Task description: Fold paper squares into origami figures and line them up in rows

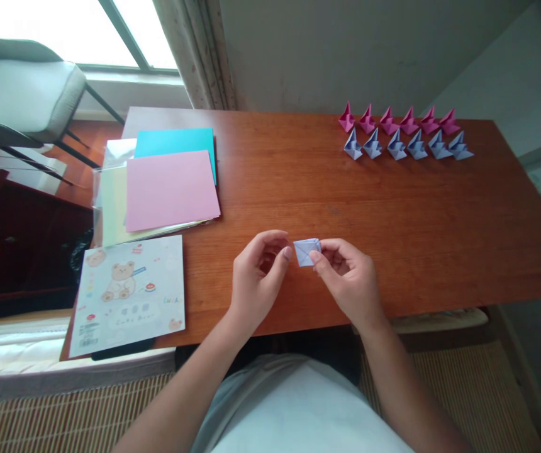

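A small pale lavender piece of folded paper [303, 251], roughly square with crease lines, is held above the front part of the table. My right hand [353, 277] pinches its right side between thumb and fingers. Just left of the paper is my left hand [258, 270], its fingers curved and its thumb apart from the fingertips. Nothing shows between them, and a narrow gap separates this hand from the paper.
On the wooden table [270, 170], pink folded paper figures [409, 121] and lavender folded paper figures [416, 146] form two rows at the back right. Coloured paper sheets [171, 192] and a bear-printed pad [129, 302] lie at the left. A chair [25, 88] stands beyond.
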The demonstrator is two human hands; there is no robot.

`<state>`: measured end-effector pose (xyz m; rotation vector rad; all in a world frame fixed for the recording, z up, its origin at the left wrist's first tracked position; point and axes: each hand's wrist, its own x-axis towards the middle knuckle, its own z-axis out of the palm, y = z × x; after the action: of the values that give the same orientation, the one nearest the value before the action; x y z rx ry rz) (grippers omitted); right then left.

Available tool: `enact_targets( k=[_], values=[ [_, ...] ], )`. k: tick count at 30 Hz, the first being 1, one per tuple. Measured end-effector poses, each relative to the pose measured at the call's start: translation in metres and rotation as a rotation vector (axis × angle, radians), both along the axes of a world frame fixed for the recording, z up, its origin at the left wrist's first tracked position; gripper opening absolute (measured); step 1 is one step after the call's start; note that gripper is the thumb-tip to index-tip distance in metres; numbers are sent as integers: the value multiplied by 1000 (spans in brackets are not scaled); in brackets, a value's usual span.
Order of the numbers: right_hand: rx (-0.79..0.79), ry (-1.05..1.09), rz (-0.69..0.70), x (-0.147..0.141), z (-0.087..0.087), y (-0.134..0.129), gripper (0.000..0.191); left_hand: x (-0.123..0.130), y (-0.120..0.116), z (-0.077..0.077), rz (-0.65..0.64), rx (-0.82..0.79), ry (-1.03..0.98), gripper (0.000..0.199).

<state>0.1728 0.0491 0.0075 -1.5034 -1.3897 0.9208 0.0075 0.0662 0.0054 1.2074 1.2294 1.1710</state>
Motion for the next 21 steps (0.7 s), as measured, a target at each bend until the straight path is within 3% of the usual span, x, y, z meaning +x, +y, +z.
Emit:
enact_targets(
  k=[2,7,13,17,21],
  values=[
    [74,-125,-54,1,2,0,13,0,-1,-2,30,110,120,14],
    [293,-438,-9,-7,5,-2,9,0,-2,1,-168,155,133,17],
    [418,-492,147,-17,-1,-8,30,1,1,5,-142,-62,-125,21],
    [459,-496,212,-10,0,-11,37,-1,3,5,-61,-149,-128,21],
    [547,-521,236,8,3,-11,45,-5,4,5,-119,-210,-141,25]
  ],
)
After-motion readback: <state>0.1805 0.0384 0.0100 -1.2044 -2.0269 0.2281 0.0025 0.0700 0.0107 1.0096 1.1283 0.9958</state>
